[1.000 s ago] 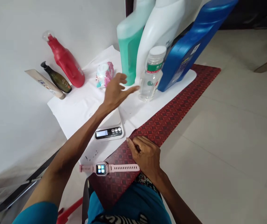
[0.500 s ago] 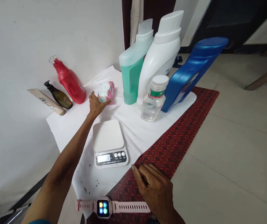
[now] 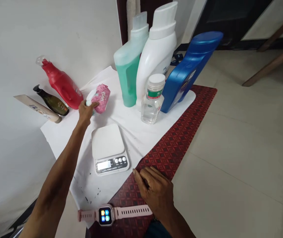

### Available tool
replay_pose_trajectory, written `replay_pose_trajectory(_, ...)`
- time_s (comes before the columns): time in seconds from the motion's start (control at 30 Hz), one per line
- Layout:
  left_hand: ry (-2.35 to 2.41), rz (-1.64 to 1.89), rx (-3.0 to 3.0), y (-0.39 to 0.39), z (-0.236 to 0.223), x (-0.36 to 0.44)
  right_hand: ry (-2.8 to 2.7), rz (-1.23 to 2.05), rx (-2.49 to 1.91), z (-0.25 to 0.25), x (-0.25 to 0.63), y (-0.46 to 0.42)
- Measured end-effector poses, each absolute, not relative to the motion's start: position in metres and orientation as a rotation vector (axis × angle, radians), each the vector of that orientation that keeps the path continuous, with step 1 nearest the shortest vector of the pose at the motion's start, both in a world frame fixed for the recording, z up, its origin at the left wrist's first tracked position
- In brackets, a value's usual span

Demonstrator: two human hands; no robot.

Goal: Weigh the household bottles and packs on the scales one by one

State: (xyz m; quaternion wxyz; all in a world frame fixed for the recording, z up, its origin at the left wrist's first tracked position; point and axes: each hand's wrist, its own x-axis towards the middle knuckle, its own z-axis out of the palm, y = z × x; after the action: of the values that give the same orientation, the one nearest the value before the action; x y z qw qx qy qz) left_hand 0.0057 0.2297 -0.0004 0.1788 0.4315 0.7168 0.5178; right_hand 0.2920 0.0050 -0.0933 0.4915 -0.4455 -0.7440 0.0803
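Observation:
My left hand (image 3: 85,112) reaches to the back left of the table and grips a pink pack of wet wipes (image 3: 102,98) by its white lid end. The pack is tilted on its side, its printed pink face turned toward me. In front of it lies a white kitchen scale (image 3: 108,142) with a lit display and a bare platform. My right hand (image 3: 156,188) rests at the near table edge with fingers curled closed, and nothing shows in it. Beside its wrist lies a pink smartwatch (image 3: 106,215) with its screen on.
Left of the pack stand a red bottle (image 3: 65,87), a dark pump bottle (image 3: 53,101) and a beige tube (image 3: 38,109). To the right are a green bottle (image 3: 127,79), a white bottle (image 3: 153,59), a clear jar (image 3: 151,105) and a blue bottle (image 3: 183,79). White cloth (image 3: 136,138) covers much of the table.
My left hand has closed on the wipes pack and tipped it, so the lid now faces left. The whole view has shifted slightly; my right hand keeps its pose.

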Motion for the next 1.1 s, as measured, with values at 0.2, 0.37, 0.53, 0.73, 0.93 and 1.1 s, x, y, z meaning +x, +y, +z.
replay_pose_trajectory(0.2,1.671,1.364,1.460,0.103,0.032,-0.009,-1.825,0.189,-1.082,-0.094,0.293,0.006)
replay_pose_trajectory(0.37,1.790,1.079,1.652,0.035,0.029,0.006,-1.831,0.158,-1.103,-0.095,0.291,0.005)
replay_pose_trajectory(0.53,1.847,0.947,1.856,0.019,0.013,0.013,-1.839,0.131,-1.107,-0.095,0.290,0.003)
replay_pose_trajectory(0.73,1.793,1.083,1.833,0.009,0.019,-0.003,-1.818,0.154,-1.115,-0.095,0.289,0.003)
replay_pose_trajectory(0.93,1.880,1.098,1.882,0.007,0.034,-0.001,-1.804,0.194,-1.113,-0.095,0.290,0.004)
replay_pose_trajectory(1.1,1.989,0.823,1.956,0.024,0.034,0.019,-1.769,0.231,-1.096,-0.093,0.290,0.004)
